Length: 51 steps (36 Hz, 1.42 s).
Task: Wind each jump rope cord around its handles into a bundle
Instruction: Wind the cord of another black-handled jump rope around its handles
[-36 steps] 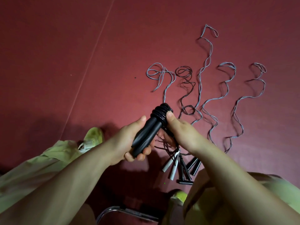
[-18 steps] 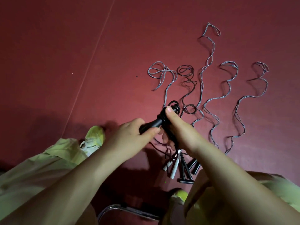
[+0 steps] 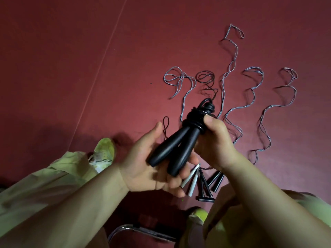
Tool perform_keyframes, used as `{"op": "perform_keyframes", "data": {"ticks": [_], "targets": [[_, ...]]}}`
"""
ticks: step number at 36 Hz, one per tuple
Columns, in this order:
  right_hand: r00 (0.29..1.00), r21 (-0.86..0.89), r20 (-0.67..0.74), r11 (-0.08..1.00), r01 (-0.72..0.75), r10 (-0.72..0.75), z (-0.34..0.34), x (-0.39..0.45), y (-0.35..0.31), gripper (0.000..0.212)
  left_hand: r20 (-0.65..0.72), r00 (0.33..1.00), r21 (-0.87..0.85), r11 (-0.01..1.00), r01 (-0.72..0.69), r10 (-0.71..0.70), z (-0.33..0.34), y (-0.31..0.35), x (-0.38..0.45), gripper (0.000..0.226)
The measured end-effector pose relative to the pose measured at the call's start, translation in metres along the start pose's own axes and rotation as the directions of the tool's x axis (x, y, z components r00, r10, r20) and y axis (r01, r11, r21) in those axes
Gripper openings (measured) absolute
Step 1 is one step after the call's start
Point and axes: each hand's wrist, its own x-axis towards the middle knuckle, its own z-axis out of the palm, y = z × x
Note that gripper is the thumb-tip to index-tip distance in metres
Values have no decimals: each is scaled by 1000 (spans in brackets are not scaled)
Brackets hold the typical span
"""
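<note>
Red floor (image 3: pixel 71 68): one pale seam line runs diagonally across its left half; the area left of the seam carries nothing. Five loose cords (image 3: pixel 232 68) lie in wavy lines on the right, well apart from the frame's right edge. Their handles (image 3: pixel 202 183), two white and at least five black, lie bunched between the person's legs. Black jump rope (image 3: pixel 179 145): two handles side by side, cord wound round their tops. Left hand (image 3: pixel 148 167), palm up, cradles the handle ends with fingers lightly curled. Right hand (image 3: pixel 215 140) grips the wound coil, thumb pressing it.
</note>
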Motion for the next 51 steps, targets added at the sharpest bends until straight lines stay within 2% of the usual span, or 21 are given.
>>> {"op": "perform_keyframes", "data": {"ticks": [1,4,6,9,14,16,19,22,26,28,31,33,35,37,38,40,43,45,51], "targets": [[999,-22,16,999,-28,28,-1,0,-1,79,37,999,-39,999,4,-2,-2,1,0,79],[991,-126,55,986,-111,119,-4,-1,1,95,89,995,-104,993,50,-41,-8,4,-4,78],[985,-173,57,973,-152,164,-6,0,1,93,97,993,-114,990,76,-65,-9,3,-6,78],[985,-175,53,972,-154,166,-4,-1,-1,78,135,988,-125,988,90,-73,-6,1,-6,76],[979,-112,114,981,-159,172,-5,-3,-6,79,47,996,-90,993,81,-77,-4,8,-8,78],[978,-193,80,965,-176,194,-6,-4,-8,91,18,997,-107,991,80,-79,-5,9,-10,74],[978,-404,-21,894,-197,206,-8,-5,-10,109,-3,995,-129,987,94,-95,-7,10,-11,67],[967,-494,-98,833,-251,234,-9,-6,-12,110,-121,985,-97,989,112,-123,-4,12,-11,60],[936,-585,-254,732,-349,243,-6,-8,-14,83,-367,921,-22,991,135,-134,3,16,-7,56],[924,-635,-330,679,-369,195,-3,-8,-13,76,-434,894,37,989,143,-113,4,18,-7,58],[900,-638,-413,660,-397,143,1,-6,-12,68,-501,863,133,978,157,-70,5,20,-7,61],[897,-613,-421,686,-392,136,4,-4,-9,67,-574,819,216,960,178,-23,8,20,-5,60],[905,-564,-398,739,-368,147,4,-3,-5,71,-683,719,403,887,225,128,11,18,-2,55],[911,-496,-363,787,-367,196,5,-3,-1,75,-719,599,611,730,305,352,12,15,2,51],[913,-441,-342,819,-366,224,6,-3,1,75,-702,560,679,652,338,441,12,13,4,51],[919,-345,-303,870,-354,254,6,-4,3,79,-660,507,750,513,417,554,11,10,4,53],[911,-288,-306,885,-365,276,4,-3,4,88,-634,444,741,334,582,633,5,6,4,43],[896,-298,-330,868,-398,297,4,-2,4,86,-616,425,733,284,619,663,3,4,4,40],[859,-238,-398,868,-435,321,6,-1,1,83,-500,347,768,221,601,794,6,4,5,39]]}}
